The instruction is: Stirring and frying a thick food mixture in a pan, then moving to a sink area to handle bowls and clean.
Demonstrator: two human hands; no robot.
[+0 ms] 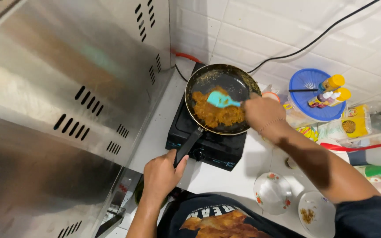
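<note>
A white tiled wall (287, 26) rises behind a white counter (225, 176), and a black cable (323, 35) runs across the tiles. On the left, a large steel cabinet (58, 110) with rows of slotted vents fills the frame, its brushed surface catching soft reflections. The light is bright and even, with soft shadows on the counter.

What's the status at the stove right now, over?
Left hand gripping the black pan handle. Right hand holding the teal spatula in the orange-brown food in the frying pan. Nothing in the way.
</note>
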